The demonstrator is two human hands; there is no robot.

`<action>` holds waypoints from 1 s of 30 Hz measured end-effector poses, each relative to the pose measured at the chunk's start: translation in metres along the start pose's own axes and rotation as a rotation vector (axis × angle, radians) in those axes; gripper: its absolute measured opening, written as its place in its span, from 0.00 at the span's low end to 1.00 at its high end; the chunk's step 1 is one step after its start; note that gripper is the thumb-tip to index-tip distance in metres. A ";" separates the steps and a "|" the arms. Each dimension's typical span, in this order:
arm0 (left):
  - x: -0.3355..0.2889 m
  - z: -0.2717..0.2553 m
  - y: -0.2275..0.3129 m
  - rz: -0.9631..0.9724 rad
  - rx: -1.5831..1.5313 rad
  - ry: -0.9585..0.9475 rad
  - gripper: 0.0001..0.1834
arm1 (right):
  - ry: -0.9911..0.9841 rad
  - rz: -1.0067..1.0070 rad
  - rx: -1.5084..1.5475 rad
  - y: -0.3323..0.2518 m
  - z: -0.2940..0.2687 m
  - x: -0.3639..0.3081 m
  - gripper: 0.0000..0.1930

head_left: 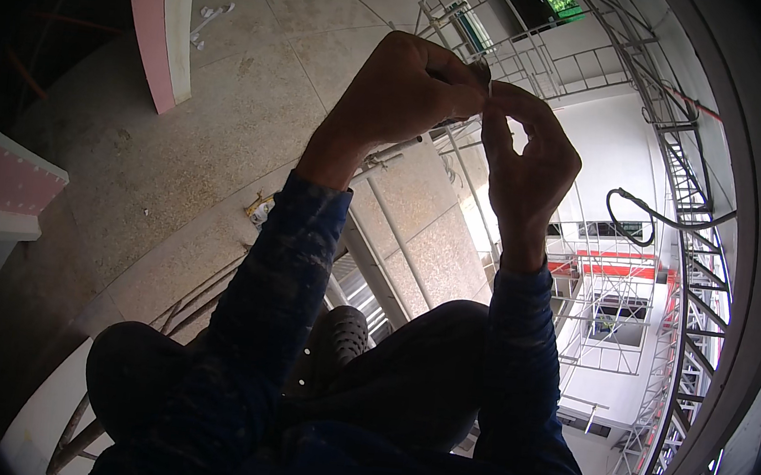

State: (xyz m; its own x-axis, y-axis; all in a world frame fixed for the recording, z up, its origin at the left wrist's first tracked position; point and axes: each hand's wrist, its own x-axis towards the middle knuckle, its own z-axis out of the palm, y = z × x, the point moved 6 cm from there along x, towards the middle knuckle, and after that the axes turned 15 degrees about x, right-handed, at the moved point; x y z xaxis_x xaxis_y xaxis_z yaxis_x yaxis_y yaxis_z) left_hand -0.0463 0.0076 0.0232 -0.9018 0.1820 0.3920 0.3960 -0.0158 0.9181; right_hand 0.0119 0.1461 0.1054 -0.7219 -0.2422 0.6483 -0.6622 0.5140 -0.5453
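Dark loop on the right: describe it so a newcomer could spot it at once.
Find the metal truss curving down the picture's right side. From its upper half, look left toward the right hand: a dark loop like thick cable shows against the white wall. Its rounded outline stands out from the truss's straight bars.

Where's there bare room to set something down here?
Widest is the floor between the pink-edged panel and the left sleeve, though it looks well below. Crowded: right of the right hand, with metal scaffolding and a looped cable.
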 end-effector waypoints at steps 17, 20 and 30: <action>-0.002 0.004 0.013 0.040 0.000 0.028 0.13 | 0.036 -0.175 -0.267 -0.016 -0.004 0.005 0.06; -0.002 0.005 0.014 0.041 -0.011 0.019 0.13 | 0.031 -0.169 -0.255 -0.015 -0.003 0.005 0.06; -0.003 0.008 0.013 0.017 -0.023 0.000 0.11 | 0.027 0.054 -0.103 -0.006 -0.007 0.003 0.04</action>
State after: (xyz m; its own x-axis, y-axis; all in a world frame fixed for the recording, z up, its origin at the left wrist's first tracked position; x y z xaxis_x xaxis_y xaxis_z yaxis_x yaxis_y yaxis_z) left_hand -0.0376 0.0143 0.0335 -0.8950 0.1820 0.4074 0.4069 -0.0418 0.9125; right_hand 0.0154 0.1482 0.1149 -0.7495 -0.1900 0.6342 -0.5969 0.6082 -0.5232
